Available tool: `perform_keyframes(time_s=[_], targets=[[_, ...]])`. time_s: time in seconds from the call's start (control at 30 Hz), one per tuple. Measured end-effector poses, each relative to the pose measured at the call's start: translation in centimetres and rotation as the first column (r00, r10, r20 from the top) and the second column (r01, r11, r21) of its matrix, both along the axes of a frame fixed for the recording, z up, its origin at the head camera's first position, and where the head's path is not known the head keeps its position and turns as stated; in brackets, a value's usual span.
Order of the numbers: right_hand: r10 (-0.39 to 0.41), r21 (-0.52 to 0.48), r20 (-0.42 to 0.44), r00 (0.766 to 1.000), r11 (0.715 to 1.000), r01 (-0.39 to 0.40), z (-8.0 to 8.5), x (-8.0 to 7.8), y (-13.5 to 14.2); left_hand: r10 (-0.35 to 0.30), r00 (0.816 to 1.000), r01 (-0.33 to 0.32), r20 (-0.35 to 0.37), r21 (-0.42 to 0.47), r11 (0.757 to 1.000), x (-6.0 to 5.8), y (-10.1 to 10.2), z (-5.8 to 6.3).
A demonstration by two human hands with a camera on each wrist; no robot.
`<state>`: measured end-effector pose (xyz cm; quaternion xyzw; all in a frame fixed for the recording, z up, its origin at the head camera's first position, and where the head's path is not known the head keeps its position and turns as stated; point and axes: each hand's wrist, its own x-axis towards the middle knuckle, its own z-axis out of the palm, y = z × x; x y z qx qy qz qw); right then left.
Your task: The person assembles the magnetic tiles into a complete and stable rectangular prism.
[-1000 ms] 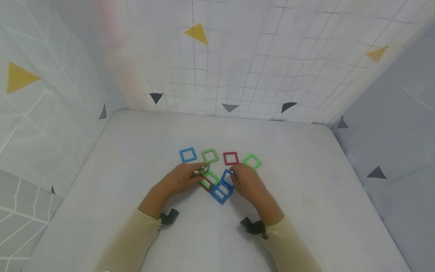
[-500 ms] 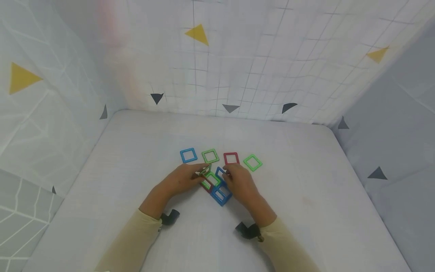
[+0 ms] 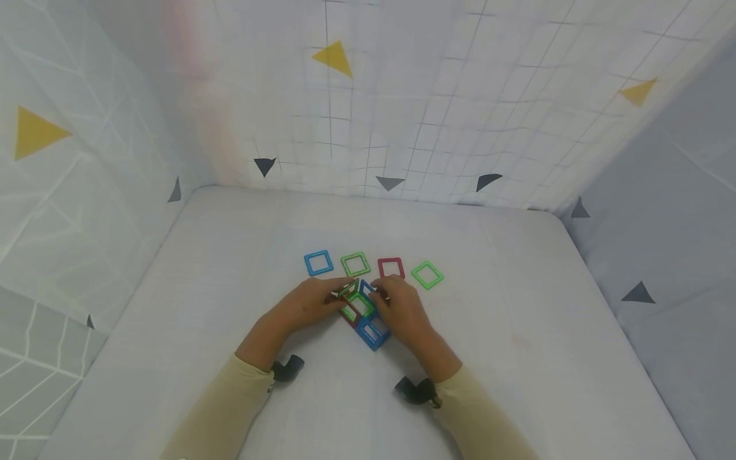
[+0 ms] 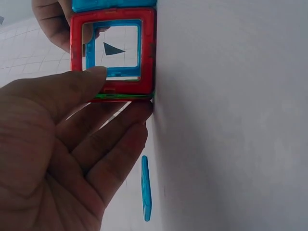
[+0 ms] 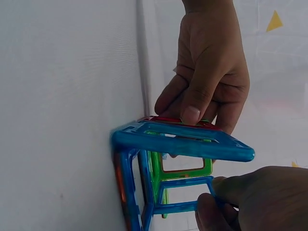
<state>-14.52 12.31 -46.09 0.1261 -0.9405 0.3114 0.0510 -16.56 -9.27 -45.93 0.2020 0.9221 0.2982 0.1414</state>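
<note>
Red frame (image 4: 147, 53), upright on the surface (image 3: 500, 294), is gripped by the fingers of the left hand (image 4: 53, 134); blue frame (image 5: 177, 208), partly hidden in the head view, is seen pinched by the right hand (image 5: 262, 199) in the right wrist view.

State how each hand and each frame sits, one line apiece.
Left hand, gripping the held red frame.
Right hand, pinching the held blue frame.
Held red frame, upright.
Held blue frame, standing.
Loose blue frame, lying flat.
Loose green frame, lying flat.
Loose red frame, lying flat, partly hidden.
Bright green frame, lying flat.
Remaining frames, clustered between the hands; overlapping, hard to separate.
</note>
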Motion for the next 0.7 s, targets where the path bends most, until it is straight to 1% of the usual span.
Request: perform_keyframes(time_s=[0.23, 0.37, 0.43, 0.5, 0.6, 0.7], targets=[[0.006, -0.011, 0.011, 1.0, 1.0, -0.006, -0.3, -0.2, 0.0, 0.0, 1.0, 0.0, -0.014, -0.008, 1.0, 0.0, -0.1, -0.3], [-0.005, -0.023, 0.003, 1.0, 1.0, 0.005, -0.5, -0.5, 0.7, 0.002, 1.0, -0.002, -0.017, -0.008, 1.0, -0.1, -0.1, -0.4], [-0.041, -0.024, -0.001, 0.999, 0.999, 0.041, -0.6, -0.9, 1.4, 0.003, 1.0, -0.003, -0.013, -0.005, 1.0, -0.1, -0.1, -0.4], [-0.107, 0.001, -0.005, 0.994, 0.994, 0.107, -0.9, -1.4, 2.3, 0.006, 1.0, -0.006, -0.002, -0.006, 1.0, 0.0, -0.1, -0.3], [-0.208, 0.104, -0.023, 0.978, 0.972, 0.209, -1.6, -2.2, 3.9, 0.008, 1.0, -0.008, 0.009, -0.011, 1.0, 0.0, -0.1, -0.2], [-0.26, 0.209, -0.044, 0.965, 0.942, 0.264, -2.3, -2.7, 5.2, 0.012, 1.0, -0.011, 0.017, -0.021, 1.0, 0.1, 0.0, -0.2]])
